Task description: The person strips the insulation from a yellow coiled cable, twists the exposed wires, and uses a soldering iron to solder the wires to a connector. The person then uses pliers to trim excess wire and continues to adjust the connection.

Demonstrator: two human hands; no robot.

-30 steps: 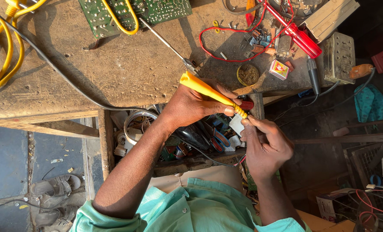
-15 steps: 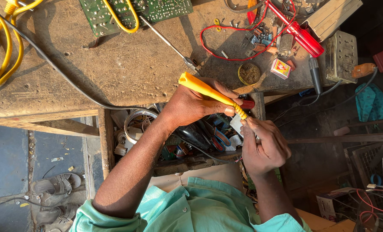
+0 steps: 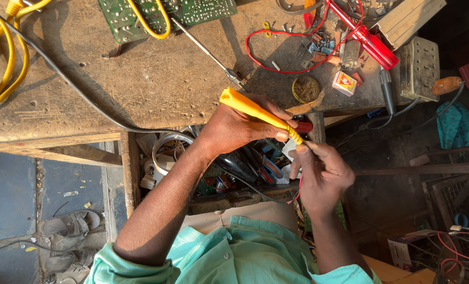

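Yellow plastic-handled soldering iron [image 3: 255,111] gripped shut in left hand [image 3: 234,129], long axis running ten to four o'clock; tip meeting right hand [image 3: 321,171], fingers pinched on something small, below wooden counter [image 3: 155,89] edge.

Warm, hard sunlight floods the wooden surface [image 3: 140,89], and the cables throw crisp dark shadows across it. The right edge falls dim; focus is sharp, without blur.

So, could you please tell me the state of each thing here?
left hand, closed around yellow-handled tool
yellow-handled tool, held tilted over the bench edge
right hand, fingers curled at the tool's tip
red screwdriver, lying on bench
round tin, open
circuit board, lying flat
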